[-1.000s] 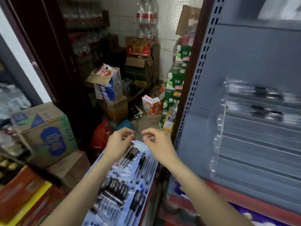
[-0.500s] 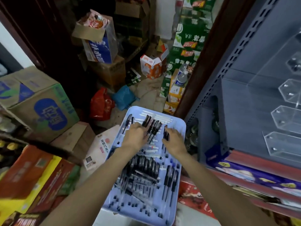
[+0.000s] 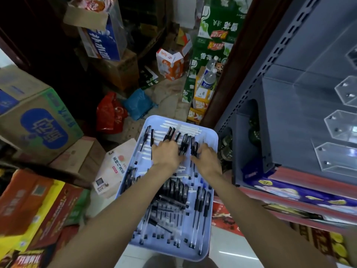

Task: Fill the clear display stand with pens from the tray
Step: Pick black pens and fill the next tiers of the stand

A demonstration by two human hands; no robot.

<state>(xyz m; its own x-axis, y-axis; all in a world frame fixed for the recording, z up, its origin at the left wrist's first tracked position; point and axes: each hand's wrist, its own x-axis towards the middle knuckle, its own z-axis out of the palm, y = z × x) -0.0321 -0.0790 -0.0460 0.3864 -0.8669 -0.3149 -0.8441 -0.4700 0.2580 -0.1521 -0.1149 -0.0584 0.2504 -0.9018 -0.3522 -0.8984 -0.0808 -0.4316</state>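
A pale blue tray (image 3: pixel 211 138) lies low in the middle, holding several black-capped and white pens (image 3: pixel 173 196). My left hand (image 3: pixel 167 154) rests palm down on the pens in the tray's far half, fingers curled over a bunch of black pens. My right hand (image 3: pixel 205 159) lies just to its right, fingers around black pens (image 3: pixel 194 147). The clear display stand (image 3: pixel 340 122) with hexagonal side slots sits on the grey shelf at the right edge; its slots in view look empty.
The grey metal shelf unit (image 3: pixel 280 105) rises on the right, with packaged goods (image 3: pixel 301 192) on the shelf below. Cardboard boxes (image 3: pixel 38 120) crowd the left. A red bag (image 3: pixel 109 115), a blue bag (image 3: pixel 138 105) and drink cartons (image 3: pixel 212 35) lie beyond the tray.
My view dropped from the shelf to the tray. Both hands came down from above the tray onto the pens at its far end, and their fingers closed around them.
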